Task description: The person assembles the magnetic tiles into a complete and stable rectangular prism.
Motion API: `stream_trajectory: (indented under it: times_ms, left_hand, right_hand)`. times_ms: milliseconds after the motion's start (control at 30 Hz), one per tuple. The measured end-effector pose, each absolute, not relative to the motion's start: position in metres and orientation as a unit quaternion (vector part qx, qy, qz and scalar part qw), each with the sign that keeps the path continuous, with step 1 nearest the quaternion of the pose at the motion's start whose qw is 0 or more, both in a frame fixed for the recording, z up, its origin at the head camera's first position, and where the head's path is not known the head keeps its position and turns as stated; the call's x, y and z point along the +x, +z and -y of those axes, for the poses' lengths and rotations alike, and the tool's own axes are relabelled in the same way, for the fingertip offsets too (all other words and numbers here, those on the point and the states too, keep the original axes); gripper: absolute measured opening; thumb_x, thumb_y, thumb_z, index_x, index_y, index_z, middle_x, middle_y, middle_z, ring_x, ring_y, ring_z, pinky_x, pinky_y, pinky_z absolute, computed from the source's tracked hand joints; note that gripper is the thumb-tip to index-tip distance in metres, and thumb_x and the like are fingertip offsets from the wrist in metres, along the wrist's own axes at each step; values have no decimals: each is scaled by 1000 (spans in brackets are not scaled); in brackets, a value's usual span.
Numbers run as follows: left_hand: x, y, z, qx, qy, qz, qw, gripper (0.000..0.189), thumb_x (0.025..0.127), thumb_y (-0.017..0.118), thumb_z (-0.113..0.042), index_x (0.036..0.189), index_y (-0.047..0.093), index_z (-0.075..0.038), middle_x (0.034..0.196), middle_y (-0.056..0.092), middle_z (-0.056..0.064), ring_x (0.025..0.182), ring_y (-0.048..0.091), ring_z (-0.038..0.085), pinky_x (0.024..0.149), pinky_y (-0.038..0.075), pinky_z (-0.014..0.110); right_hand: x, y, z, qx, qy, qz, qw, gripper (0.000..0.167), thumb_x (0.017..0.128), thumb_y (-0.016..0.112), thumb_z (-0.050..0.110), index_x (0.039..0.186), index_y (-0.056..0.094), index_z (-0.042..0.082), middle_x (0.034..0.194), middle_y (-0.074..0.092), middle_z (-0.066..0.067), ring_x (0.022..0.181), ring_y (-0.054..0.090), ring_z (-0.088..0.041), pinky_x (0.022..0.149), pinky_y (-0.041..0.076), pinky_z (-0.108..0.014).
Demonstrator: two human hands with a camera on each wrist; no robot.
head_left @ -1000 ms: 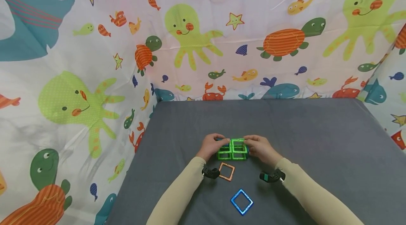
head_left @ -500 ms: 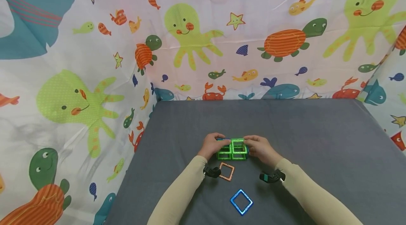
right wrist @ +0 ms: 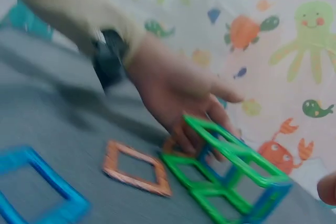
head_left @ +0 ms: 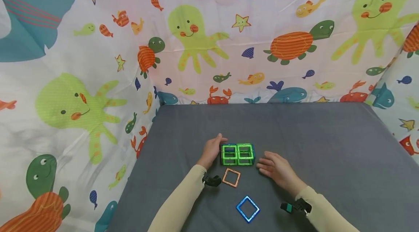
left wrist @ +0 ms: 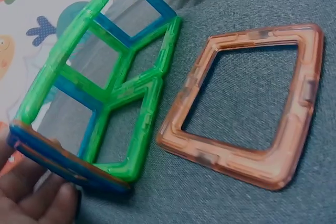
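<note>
Green and blue magnetic tiles form a see-through box (head_left: 237,152) on the grey cloth. An orange-rimmed tile stands at its left end in the left wrist view. My left hand (head_left: 210,151) is beside that end, its fingers loosely extended; in the right wrist view the left hand (right wrist: 176,90) shows behind the box, thumb apart. Whether it touches the end tile, I cannot tell. My right hand (head_left: 276,168) is apart from the box's right side, fingers straight, holding nothing. A loose orange square tile (head_left: 230,183) lies flat in front of the box.
Nearer to me lies a loose blue square tile (head_left: 253,203), turned like a diamond. Grey cloth (head_left: 311,134) covers the table. A sea-animal curtain (head_left: 248,43) closes off the back and sides.
Both hands have let go of the top of the box. My left hand has shifted a little left, and my right hand has drawn back towards me and right. The box stays standing.
</note>
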State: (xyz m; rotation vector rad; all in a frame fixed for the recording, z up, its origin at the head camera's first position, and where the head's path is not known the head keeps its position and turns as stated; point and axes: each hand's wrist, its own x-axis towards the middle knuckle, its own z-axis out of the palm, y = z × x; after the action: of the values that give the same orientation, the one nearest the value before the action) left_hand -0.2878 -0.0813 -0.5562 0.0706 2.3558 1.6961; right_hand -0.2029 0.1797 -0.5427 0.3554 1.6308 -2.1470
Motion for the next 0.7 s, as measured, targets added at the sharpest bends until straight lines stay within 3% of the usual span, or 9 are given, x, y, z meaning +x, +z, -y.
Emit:
stream_trajectory:
  times_ms: [133,233,400,700]
  left_hand:
    - [-285,-556,88,37,592,-795,124,65,110,26,-55,133,68,-11,140,64,11,136,55,31,111,47,50]
    - [-283,-557,89,31,587,-799,130,67,108,25,-59,133,69,-14,143,63,9,137,55,30,112,47,49]
    - [-280,-560,88,29,583,-801,133,70,108,24,-61,133,69,-14,145,61,9,137,56,30,112,47,49]
    - [-278,-558,86,27,602,-788,125,70,109,25,-56,134,67,-6,135,67,14,125,64,29,107,51,47]
  right_hand:
    - [-190,-547,-164,163,-831,-482,225,73,111,35,33,162,-7,1,164,13,-37,149,36,-43,120,38,-45]
    - [-187,-549,-152,176,-856,-433,218,75,110,34,32,161,-11,2,165,9,-37,155,18,-46,125,26,-49]
    - [-189,-550,-141,176,-875,-403,201,78,110,34,31,160,-20,5,165,5,-37,157,14,-45,127,19,-50]
    - [-208,-551,-138,146,-867,-441,179,83,109,40,32,161,-20,8,166,8,-35,156,18,-44,126,22,-49]
